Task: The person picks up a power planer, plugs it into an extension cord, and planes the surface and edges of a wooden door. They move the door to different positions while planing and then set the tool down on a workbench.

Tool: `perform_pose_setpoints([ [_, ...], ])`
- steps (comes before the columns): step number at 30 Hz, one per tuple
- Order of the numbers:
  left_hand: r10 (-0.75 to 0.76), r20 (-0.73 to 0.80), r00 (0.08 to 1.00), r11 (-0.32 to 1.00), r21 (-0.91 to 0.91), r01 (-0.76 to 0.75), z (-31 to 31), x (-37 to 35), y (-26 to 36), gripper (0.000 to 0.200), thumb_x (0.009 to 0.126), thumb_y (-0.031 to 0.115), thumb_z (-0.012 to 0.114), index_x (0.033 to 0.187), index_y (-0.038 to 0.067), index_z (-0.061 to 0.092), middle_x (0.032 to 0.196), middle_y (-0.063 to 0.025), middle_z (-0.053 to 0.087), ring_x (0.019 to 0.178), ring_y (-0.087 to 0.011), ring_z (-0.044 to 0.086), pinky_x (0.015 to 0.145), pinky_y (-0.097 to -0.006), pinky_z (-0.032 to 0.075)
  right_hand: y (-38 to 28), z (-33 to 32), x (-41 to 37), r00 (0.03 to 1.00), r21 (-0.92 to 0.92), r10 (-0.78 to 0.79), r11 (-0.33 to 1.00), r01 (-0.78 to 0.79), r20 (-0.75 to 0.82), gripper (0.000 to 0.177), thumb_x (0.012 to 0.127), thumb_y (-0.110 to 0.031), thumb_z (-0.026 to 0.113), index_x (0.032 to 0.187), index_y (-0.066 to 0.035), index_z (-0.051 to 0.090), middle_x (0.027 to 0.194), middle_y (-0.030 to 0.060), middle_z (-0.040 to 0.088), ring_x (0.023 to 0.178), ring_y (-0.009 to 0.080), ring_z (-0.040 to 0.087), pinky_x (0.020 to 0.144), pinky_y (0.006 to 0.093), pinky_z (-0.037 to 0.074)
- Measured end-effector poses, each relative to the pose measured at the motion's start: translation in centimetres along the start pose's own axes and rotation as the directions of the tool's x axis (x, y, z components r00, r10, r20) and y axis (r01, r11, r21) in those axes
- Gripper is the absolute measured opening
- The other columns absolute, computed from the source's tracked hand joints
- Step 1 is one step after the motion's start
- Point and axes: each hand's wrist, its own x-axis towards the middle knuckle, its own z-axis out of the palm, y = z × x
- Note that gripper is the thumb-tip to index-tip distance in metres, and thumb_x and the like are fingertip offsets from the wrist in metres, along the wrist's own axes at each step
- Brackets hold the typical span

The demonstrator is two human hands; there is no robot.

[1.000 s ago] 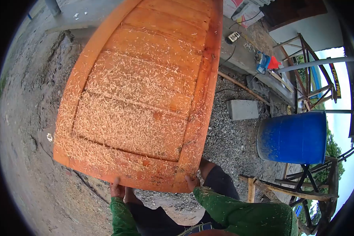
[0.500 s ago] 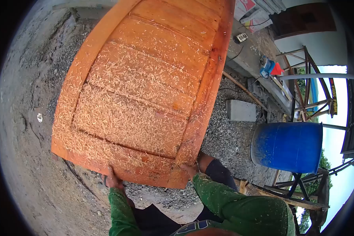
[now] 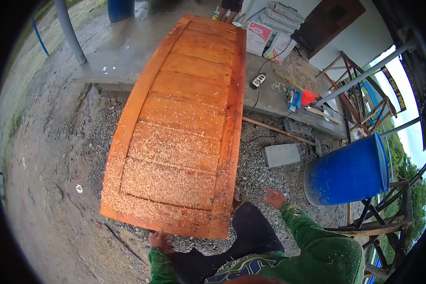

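Note:
A long orange-brown wooden door (image 3: 182, 102) with slatted panels lies face up in front of me. Pale wood shavings (image 3: 168, 177) cover its near half thickly and thin out toward the far end. My left hand (image 3: 160, 240) is right at the door's near edge, fingers apart, tips close to the wood. To the right of the door, my right hand (image 3: 275, 199) is away from it above the gravel, its fingers curled in with nothing visible in them.
A blue barrel (image 3: 348, 170) stands at right, near a concrete block (image 3: 281, 155). On the concrete ledge are a blue power tool (image 3: 294, 100), a red funnel-like piece (image 3: 309, 97) and an extension socket (image 3: 258, 81). A person's legs (image 3: 231, 10) show beyond the door's far end.
My right hand has let go of the door's near corner and moved right. My left hand has loosened at the near edge. The view has tipped up, showing the door's far end.

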Motion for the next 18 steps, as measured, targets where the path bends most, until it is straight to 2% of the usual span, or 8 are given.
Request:
perform_pose_setpoints([
  [7,0.201,-0.301,0.932,0.935,0.344,-0.090,5.3,-12.6,4.5,0.039,0.083,0.028,0.066,0.108,0.001,0.053,0.079,-0.0047,0.060,0.062,-0.0135,0.057,0.050,-0.0285,0.047,4.7,-1.9,-3.8,0.819,-0.068,0.471,0.876,-0.477,0.328,0.059,0.088,-0.053,0.048,0.123,-0.006,0.053,0.114,0.0177,0.058,0.103,0.0338,0.057,0.084,0.0465,0.049],
  [9,-0.012,-0.385,0.923,0.998,-0.061,-0.013,1.0,-16.7,0.2,0.029,0.082,0.019,0.057,0.104,0.000,0.053,0.076,-0.0066,0.059,0.065,-0.0191,0.058,0.054,-0.0339,0.047,9.2,-0.2,3.3,0.930,-0.353,0.027,0.929,0.113,0.367,0.059,0.088,-0.054,0.046,0.123,-0.006,0.054,0.118,0.0189,0.056,0.106,0.0366,0.055,0.088,0.0472,0.047],
  [11,0.235,-0.619,0.750,0.877,0.468,0.111,0.7,-21.9,-6.1,0.038,0.088,0.034,0.034,0.095,0.002,0.053,0.077,-0.0112,0.056,0.059,-0.0267,0.055,0.056,-0.0505,0.043,5.2,-3.0,6.8,0.893,-0.421,-0.060,0.867,0.268,0.445,0.061,0.087,-0.053,0.050,0.125,-0.006,0.051,0.120,0.0199,0.056,0.108,0.0338,0.055,0.091,0.0460,0.045],
  [12,0.003,-0.692,0.721,1.000,0.024,0.019,-2.1,-23.2,-8.9,0.035,0.087,0.032,0.037,0.091,0.001,0.053,0.077,-0.0126,0.055,0.059,-0.0301,0.055,0.054,-0.0541,0.042,1.1,-5.2,8.6,0.865,-0.453,-0.105,0.817,0.356,0.491,0.063,0.086,-0.053,0.052,0.127,-0.005,0.050,0.120,0.0204,0.055,0.109,0.0324,0.054,0.092,0.0454,0.044],
  [14,-0.200,-0.678,0.707,0.952,-0.306,-0.025,-3.8,-26.5,-10.5,0.031,0.085,0.025,0.041,0.090,-0.003,0.052,0.067,-0.0151,0.051,0.054,-0.0307,0.054,0.050,-0.0504,0.043,-3.5,-9.8,11.2,0.937,-0.330,-0.102,0.918,0.218,0.334,0.064,0.085,-0.043,0.058,0.131,-0.001,0.044,0.120,0.0180,0.056,0.108,0.0313,0.055,0.089,0.0454,0.045],
  [15,0.080,-0.682,0.727,0.983,0.175,0.056,-2.2,-28.4,-9.3,0.028,0.082,0.021,0.042,0.091,-0.004,0.052,0.064,-0.0169,0.050,0.051,-0.0280,0.053,0.046,-0.0419,0.042,-4.4,-11.9,13.0,0.970,-0.154,-0.084,0.980,0.122,0.230,0.064,0.084,-0.038,0.059,0.134,-0.003,0.041,0.120,0.0157,0.056,0.102,0.0315,0.057,0.082,0.0466,0.047],
  [16,-0.013,-0.706,0.709,0.981,-0.144,-0.126,-1.1,-29.8,-6.2,0.027,0.081,0.017,0.043,0.092,-0.006,0.054,0.066,-0.0179,0.054,0.051,-0.0254,0.054,0.042,-0.0356,0.040,-5.8,-13.9,12.8,0.992,-0.008,-0.066,0.998,0.067,0.104,0.063,0.085,-0.035,0.059,0.137,-0.006,0.037,0.120,0.0127,0.055,0.095,0.0276,0.058,0.074,0.0440,0.047],
  [18,0.197,-0.723,0.663,0.970,0.046,-0.238,-3.9,-30.8,-1.9,0.028,0.080,0.013,0.042,0.093,-0.008,0.054,0.065,-0.0185,0.054,0.051,-0.0244,0.052,0.047,-0.0345,0.042,-2.9,-18.7,14.3,0.997,0.078,0.022,0.997,-0.027,0.068,0.058,0.085,-0.032,0.059,0.134,-0.008,0.039,0.117,0.0073,0.055,0.086,0.0182,0.057,0.060,0.0375,0.043],
])
